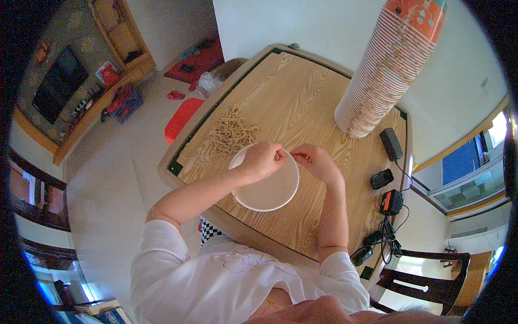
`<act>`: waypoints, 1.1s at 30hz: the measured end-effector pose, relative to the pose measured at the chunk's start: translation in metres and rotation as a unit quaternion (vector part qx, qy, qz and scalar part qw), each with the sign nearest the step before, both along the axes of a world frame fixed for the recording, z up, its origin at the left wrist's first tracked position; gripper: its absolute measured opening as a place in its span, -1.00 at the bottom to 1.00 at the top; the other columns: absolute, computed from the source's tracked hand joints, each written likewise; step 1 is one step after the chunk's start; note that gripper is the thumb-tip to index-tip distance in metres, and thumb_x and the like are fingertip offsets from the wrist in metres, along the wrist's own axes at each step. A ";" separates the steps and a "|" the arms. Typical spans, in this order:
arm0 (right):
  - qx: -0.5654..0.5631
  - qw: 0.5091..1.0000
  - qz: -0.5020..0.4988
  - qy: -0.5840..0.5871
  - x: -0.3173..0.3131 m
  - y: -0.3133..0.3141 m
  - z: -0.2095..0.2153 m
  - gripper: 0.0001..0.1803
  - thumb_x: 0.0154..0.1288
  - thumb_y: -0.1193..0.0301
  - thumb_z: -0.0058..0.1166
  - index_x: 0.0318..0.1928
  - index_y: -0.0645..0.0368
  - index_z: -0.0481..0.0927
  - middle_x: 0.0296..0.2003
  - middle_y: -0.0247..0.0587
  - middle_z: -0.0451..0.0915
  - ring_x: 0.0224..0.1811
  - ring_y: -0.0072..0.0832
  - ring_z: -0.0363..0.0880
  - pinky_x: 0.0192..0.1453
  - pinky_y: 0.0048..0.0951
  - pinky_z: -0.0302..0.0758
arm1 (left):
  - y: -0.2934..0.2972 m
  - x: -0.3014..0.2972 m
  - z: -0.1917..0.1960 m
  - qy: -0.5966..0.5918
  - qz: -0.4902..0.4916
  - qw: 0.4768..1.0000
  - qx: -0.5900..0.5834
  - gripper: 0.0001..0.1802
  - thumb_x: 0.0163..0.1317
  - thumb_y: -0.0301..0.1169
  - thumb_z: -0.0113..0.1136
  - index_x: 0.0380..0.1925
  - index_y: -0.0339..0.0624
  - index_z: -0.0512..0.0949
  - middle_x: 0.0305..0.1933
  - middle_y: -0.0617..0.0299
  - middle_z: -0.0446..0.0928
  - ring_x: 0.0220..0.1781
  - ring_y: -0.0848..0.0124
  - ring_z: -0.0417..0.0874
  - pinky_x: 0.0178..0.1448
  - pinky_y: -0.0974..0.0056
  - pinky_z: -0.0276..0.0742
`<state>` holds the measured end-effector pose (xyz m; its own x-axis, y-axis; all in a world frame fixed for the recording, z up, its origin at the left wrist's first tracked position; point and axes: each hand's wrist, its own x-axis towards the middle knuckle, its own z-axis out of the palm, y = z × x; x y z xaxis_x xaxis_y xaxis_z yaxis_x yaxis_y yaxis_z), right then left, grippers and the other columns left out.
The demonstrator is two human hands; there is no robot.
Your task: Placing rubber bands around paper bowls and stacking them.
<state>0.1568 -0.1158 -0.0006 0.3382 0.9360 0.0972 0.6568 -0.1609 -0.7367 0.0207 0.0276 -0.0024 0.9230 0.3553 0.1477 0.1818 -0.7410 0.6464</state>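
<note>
Left hand [263, 160] pinches something thin at the far rim of the white bowl [270, 189], which sits on the table [302, 102] right of the cords [231, 132]; right hand [318, 162] pinches likewise beside it, equally near.

One head-worn fisheye view looks steeply down from above the person's head onto the table [302, 102], near enough that its near edge lies just below the lens.
</note>
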 end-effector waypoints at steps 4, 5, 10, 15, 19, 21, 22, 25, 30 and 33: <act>0.017 1.000 0.009 -0.002 0.003 0.000 -0.007 -0.83 0.21 0.49 0.06 -0.20 0.24 0.61 -0.33 -0.12 0.61 -0.32 -0.41 0.60 -0.23 -0.44 0.50 | -0.002 0.002 0.002 0.008 0.000 1.000 0.007 -0.87 0.00 -0.34 0.19 -0.51 -0.16 0.57 -0.48 0.08 0.60 -0.37 0.10 0.63 -0.27 0.08 0.51; 0.019 1.000 0.007 0.006 0.002 0.000 -0.006 -0.83 0.20 0.50 0.06 -0.20 0.25 0.61 -0.33 -0.12 0.61 -0.32 -0.43 0.59 -0.23 -0.45 0.50 | -0.002 0.003 0.001 0.006 -0.003 1.000 0.001 -0.87 0.00 -0.34 0.18 -0.51 -0.16 0.57 -0.48 0.08 0.60 -0.37 0.10 0.63 -0.27 0.07 0.52; 0.016 0.999 0.010 0.036 0.002 0.005 -0.008 -0.83 0.20 0.52 0.07 -0.19 0.26 0.60 -0.36 -0.16 0.60 -0.34 -0.50 0.57 -0.26 -0.49 0.49 | -0.001 0.003 -0.003 0.005 -0.003 1.000 -0.001 -0.87 0.01 -0.35 0.18 -0.50 -0.16 0.57 -0.48 0.08 0.60 -0.37 0.10 0.63 -0.26 0.07 0.52; 0.030 0.995 0.028 0.087 0.005 0.009 -0.015 -0.88 0.23 0.50 0.05 -0.23 0.26 0.56 -0.44 -0.29 0.56 -0.39 -0.62 0.47 -0.30 -0.51 0.46 | -0.002 0.001 -0.001 0.014 -0.007 1.000 -0.017 -0.87 0.02 -0.34 0.19 -0.47 -0.15 0.56 -0.47 0.08 0.59 -0.33 0.12 0.63 -0.23 0.06 0.51; 0.029 0.999 0.026 0.016 0.004 0.007 -0.011 -0.89 0.26 0.49 0.02 -0.26 0.28 0.52 -0.46 -0.29 0.55 -0.41 -0.62 0.46 -0.32 -0.49 0.44 | -0.001 -0.007 0.010 -0.002 -0.024 0.999 0.049 -0.83 0.05 -0.38 0.17 -0.33 -0.17 0.53 -0.36 0.03 0.57 -0.29 0.08 0.62 -0.25 0.05 0.52; 0.061 0.996 0.008 0.063 0.004 0.007 -0.016 -0.89 0.28 0.48 -0.02 -0.27 0.29 0.47 -0.49 -0.22 0.52 -0.43 -0.57 0.46 -0.33 -0.47 0.43 | 0.000 -0.012 0.015 -0.113 -0.009 0.970 0.217 -0.76 0.07 -0.43 0.13 -0.22 -0.21 0.48 -0.27 -0.02 0.52 -0.28 0.05 0.62 -0.29 0.06 0.53; 0.060 0.996 0.008 0.062 0.004 0.004 -0.017 -0.89 0.28 0.48 -0.02 -0.27 0.29 0.47 -0.49 -0.22 0.52 -0.43 -0.57 0.46 -0.33 -0.47 0.43 | 0.003 -0.014 0.017 -0.113 -0.008 0.970 0.217 -0.76 0.07 -0.43 0.13 -0.22 -0.21 0.48 -0.27 -0.02 0.52 -0.28 0.05 0.62 -0.29 0.06 0.53; 0.039 0.999 -0.017 0.021 -0.002 0.004 -0.006 -0.88 0.29 0.47 -0.05 -0.27 0.30 0.45 -0.51 -0.17 0.51 -0.42 -0.50 0.49 -0.30 -0.45 0.44 | 0.014 -0.019 0.022 -0.030 -0.031 0.958 0.282 -0.72 0.08 -0.47 0.10 -0.16 -0.23 0.44 -0.21 -0.03 0.48 -0.29 0.03 0.62 -0.30 0.07 0.55; 0.022 0.999 -0.014 -0.047 -0.013 -0.002 0.002 -0.89 0.28 0.44 -0.02 -0.30 0.23 0.46 -0.46 -0.13 0.57 -0.39 -0.33 0.60 -0.30 -0.36 0.47 | 0.012 -0.029 0.041 0.110 -0.089 0.960 0.242 -0.86 0.06 -0.47 0.11 -0.37 -0.26 0.55 -0.41 0.00 0.55 -0.34 0.10 0.63 -0.31 0.08 0.54; 0.001 0.994 0.031 -0.105 -0.022 -0.007 0.013 -0.88 0.26 0.41 0.00 -0.29 0.21 0.47 -0.44 -0.09 0.59 -0.37 -0.22 0.61 -0.33 -0.31 0.47 | 0.011 -0.040 0.051 0.132 -0.160 0.976 0.067 -0.90 0.05 -0.48 0.13 -0.50 -0.28 0.57 -0.48 0.00 0.57 -0.37 0.17 0.64 -0.30 0.12 0.53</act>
<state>0.1352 -0.1228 0.0127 0.2519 0.9542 0.1615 0.8047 -0.1139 -0.5826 -0.0195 0.0381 0.0485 0.9958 0.0357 -0.0842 0.0734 -0.8613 0.5027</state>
